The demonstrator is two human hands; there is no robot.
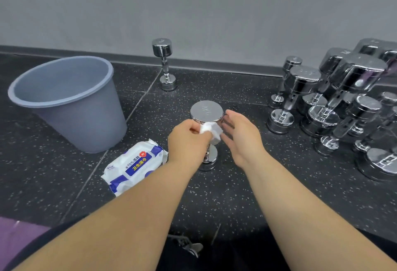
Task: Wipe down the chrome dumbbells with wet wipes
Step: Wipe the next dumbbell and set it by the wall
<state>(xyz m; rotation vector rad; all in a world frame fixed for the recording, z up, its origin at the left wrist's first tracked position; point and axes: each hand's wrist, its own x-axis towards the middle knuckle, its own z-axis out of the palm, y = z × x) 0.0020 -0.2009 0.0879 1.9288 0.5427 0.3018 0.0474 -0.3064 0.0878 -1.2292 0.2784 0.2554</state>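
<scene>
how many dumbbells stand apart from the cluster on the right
2. The far dumbbell stands by the wall; the near dumbbell stands at centre, where the left hand holds a wipe. None seems hidden.

Speckled floor (236, 90): centre dumbbell (206, 111) upright, lone dumbbell (165, 64) at twelve o'clock, dumbbell cluster (335, 98) at three. Grey bin (86, 124) at ten, wipes pack (135, 165) at eight.

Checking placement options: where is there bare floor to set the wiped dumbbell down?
Bare floor lies between the lone dumbbell at the back and the dumbbell cluster, and between the bucket and that lone dumbbell. The right side is crowded with the cluster.
</scene>
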